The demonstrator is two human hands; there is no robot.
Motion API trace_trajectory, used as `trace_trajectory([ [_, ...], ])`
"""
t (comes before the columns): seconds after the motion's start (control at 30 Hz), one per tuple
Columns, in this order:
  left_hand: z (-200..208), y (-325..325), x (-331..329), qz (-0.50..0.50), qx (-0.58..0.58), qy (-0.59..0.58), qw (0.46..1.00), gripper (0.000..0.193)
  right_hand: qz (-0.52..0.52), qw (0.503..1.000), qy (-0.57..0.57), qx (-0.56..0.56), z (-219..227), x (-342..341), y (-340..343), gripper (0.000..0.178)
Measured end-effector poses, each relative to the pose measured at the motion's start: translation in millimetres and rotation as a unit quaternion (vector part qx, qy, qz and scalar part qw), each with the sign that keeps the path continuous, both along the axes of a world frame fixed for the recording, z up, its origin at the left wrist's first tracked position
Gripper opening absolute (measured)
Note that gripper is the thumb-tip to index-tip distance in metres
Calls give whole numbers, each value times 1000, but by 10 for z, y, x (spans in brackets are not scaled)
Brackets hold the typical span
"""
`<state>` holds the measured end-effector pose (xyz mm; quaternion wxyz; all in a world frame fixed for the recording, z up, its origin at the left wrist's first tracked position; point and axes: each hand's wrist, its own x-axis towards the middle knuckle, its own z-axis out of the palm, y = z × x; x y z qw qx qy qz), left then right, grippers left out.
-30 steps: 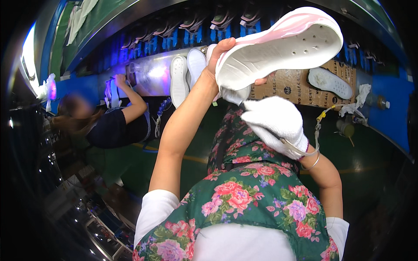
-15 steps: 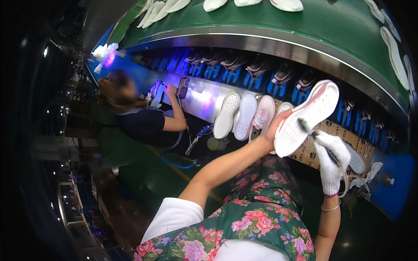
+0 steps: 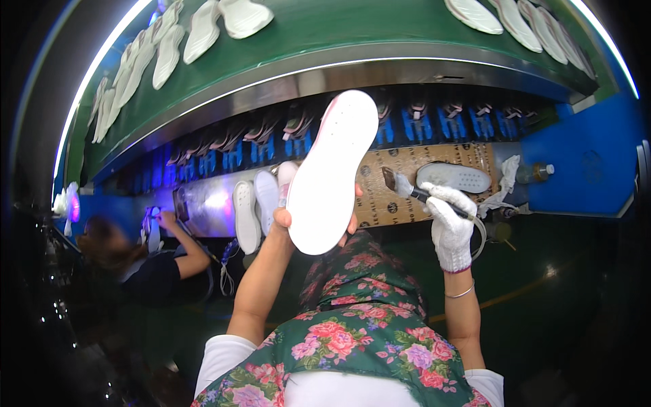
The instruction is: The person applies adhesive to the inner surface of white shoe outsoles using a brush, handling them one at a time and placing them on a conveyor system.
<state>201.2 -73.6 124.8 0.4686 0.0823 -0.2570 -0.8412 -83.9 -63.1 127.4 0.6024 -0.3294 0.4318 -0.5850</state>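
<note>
A white shoe sole (image 3: 332, 173) with a pink edge stands out at the middle, its flat perforated face toward me. My left hand (image 3: 279, 229) grips its lower end, thumb on one side and fingertips on the other. To the right, my right hand (image 3: 450, 230) wears a white knitted glove and is closed round a dark-handled brush (image 3: 419, 195). The brush's brown bristles point left, apart from the sole, above a printed cardboard sheet (image 3: 380, 216). A pale tube hangs beside the glove. Beyond the brush lies a grey sole (image 3: 453, 178) on the cardboard.
Two white soles (image 3: 245, 211) and a pink shoe (image 3: 286, 175) lie left of my left hand. Shoes on blue supports (image 3: 298, 132) line the back, beneath a green surface (image 3: 366, 27) carrying more soles. A co-worker (image 3: 159, 263) works at left; a bottle (image 3: 542, 171) is at right.
The sole has turned more upright. The brush, which was at the sole, is now apart from it, to the right. The whole view has swung right.
</note>
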Motion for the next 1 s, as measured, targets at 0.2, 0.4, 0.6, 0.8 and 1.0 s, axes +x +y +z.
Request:
trace_trajectory([
  [0.2,476,-1595,-680,-64,-116,174,976,97,-46,995,66,62,-341,-22,190,20],
  [0.4,890,-1846,-1464,130,59,-105,984,105,-21,984,154,91,-631,54,264,17],
  [0.6,1131,-2284,-38,444,-214,-711,501,105,-30,986,127,105,-752,-12,223,20],
  [0.8,853,-1917,1590,405,-234,-779,416,24,35,990,68,120,-716,293,106,22],
  [1.0,906,-308,1641,612,-315,-410,598,37,45,988,-40,141,-475,411,-48,22],
])
